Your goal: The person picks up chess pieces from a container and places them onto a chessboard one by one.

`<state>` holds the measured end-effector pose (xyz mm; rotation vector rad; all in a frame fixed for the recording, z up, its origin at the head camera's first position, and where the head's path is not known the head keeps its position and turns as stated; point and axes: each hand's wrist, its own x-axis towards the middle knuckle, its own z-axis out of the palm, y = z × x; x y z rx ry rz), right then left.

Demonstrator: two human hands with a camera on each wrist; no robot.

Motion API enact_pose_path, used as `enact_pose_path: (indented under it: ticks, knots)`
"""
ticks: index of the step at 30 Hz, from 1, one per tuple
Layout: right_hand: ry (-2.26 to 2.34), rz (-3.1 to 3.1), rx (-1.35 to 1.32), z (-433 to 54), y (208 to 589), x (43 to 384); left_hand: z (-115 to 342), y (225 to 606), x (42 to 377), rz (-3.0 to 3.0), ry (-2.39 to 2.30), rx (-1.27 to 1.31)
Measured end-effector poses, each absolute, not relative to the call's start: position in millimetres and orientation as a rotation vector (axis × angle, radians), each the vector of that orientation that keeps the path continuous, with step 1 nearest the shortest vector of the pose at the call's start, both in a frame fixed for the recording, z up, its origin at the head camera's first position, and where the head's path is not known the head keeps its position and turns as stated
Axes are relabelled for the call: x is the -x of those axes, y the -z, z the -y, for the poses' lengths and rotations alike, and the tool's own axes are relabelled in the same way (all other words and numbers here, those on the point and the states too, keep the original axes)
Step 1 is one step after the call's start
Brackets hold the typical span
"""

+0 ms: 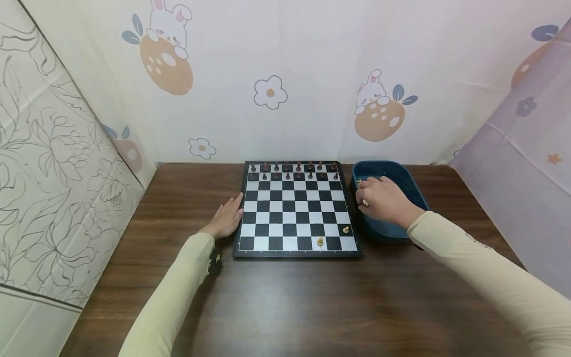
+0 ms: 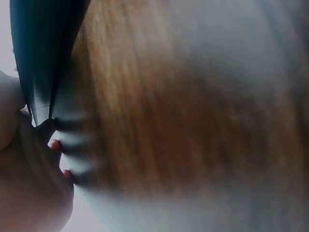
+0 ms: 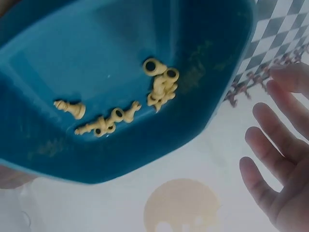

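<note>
A black-and-white chessboard lies on the table with dark red chess pieces in two rows along its far side. Two cream pieces stand near its front right: one piece on the front row, another by the right edge. My left hand rests on the table, fingertips touching the board's left edge. Over the left side of a blue tray is my right hand. In the right wrist view its fingers are apart and loosely bent, with nothing seen between them. Cream chess pieces lie inside the tray.
The brown wooden table reaches back to a white patterned curtain. A panel with flower line drawings stands at the left. The tray stands close to the board's right edge.
</note>
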<state>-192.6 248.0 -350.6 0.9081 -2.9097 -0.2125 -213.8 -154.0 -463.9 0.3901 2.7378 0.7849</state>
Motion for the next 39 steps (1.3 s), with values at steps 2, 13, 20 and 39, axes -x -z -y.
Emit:
enact_pose_path:
  ticks: [2,13,20,39]
  knots:
    - [0.229,2.89,-0.901,-251.3,348.7,196.2,154.3,464.3,213.7,-2.738,-0.79,-0.392]
    - [0.261,2.945,-0.834,-271.9,345.1,221.1,155.5,466.7,212.7,-2.749,-0.795,-0.395]
    - [0.208,3.004,-0.793,-285.0,356.9,239.0,155.8,465.4,212.0,-2.747,-0.796,-0.397]
    - [0.093,3.306,-0.597,-289.2,391.6,265.2,155.1,459.6,209.5,-2.745,-0.781,-0.409]
